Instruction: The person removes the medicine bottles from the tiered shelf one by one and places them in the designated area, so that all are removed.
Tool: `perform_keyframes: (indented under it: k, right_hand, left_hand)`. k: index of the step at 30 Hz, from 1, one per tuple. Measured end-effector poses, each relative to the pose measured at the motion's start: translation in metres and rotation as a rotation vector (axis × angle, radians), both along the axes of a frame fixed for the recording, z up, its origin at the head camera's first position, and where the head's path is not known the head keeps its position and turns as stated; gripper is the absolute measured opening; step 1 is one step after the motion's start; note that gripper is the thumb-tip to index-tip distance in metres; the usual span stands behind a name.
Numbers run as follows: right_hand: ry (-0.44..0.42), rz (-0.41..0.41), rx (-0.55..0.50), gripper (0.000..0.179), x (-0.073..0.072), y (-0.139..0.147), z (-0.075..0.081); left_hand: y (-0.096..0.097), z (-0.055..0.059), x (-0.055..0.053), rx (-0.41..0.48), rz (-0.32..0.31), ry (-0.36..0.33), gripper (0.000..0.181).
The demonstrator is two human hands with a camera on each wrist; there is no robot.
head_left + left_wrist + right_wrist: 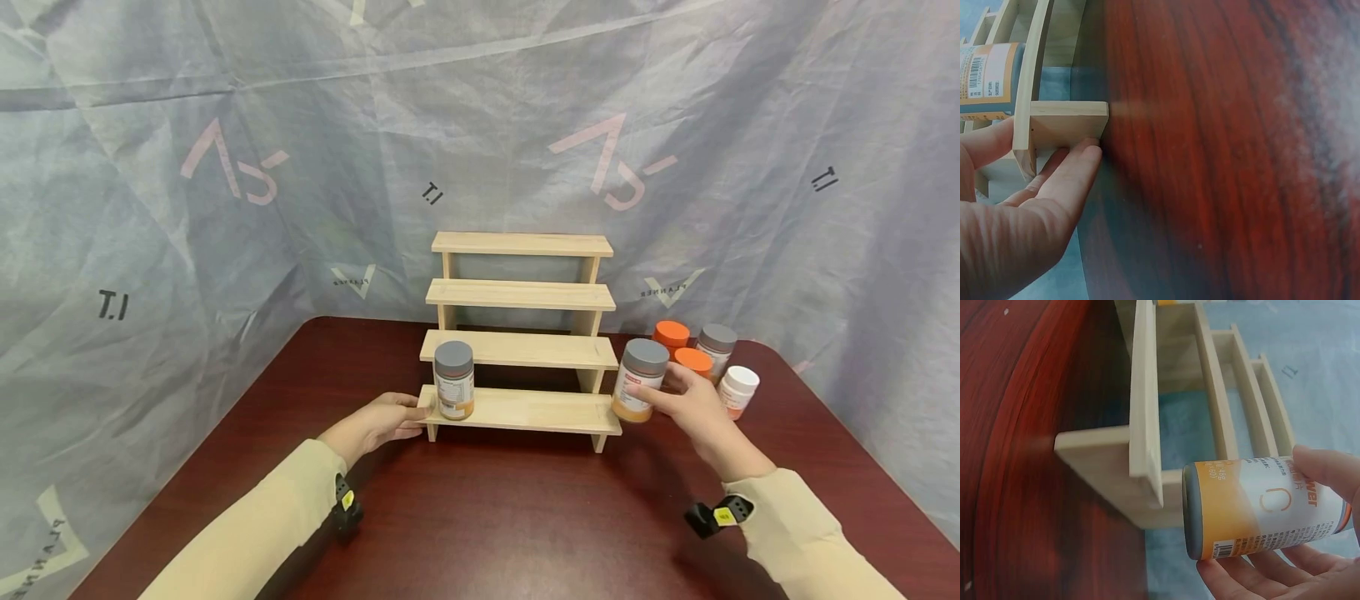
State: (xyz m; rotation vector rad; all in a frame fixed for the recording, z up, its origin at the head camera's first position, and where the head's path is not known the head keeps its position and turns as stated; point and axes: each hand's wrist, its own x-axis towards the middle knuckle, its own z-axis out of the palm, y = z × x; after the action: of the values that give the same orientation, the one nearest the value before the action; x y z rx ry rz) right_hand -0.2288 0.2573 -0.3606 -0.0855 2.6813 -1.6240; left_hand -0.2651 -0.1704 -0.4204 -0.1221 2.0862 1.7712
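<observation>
A four-step wooden display rack (525, 408) stands on the table. My left hand (386, 421) holds the left end of its lowest step, thumb by the top of the board and fingers against the side support (1072, 128) below. Close by on that step, a grey-lidded jar (454, 387) stands upright. My right hand (697, 408) grips a second grey-lidded jar (633, 392) between thumb and fingers, just off the right end of the lowest step. Its white and orange label (1266, 503) faces the right wrist camera.
Behind my right hand stand two orange-lidded jars (671, 333), another grey-lidded jar (717, 342) and a white-lidded bottle (740, 387). A grey printed cloth (495, 150) hangs behind the dark red table (510, 517) and along its sides.
</observation>
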Motion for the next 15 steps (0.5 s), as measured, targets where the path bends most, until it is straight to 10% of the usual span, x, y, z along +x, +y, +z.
perform_keyframes:
  k: [15]
  right_hand:
    - [-0.039, -0.038, 0.045, 0.084, -0.001, 0.033, -0.014]
  left_hand:
    - [-0.001, 0.000, 0.001, 0.024, 0.010, -0.009, 0.054]
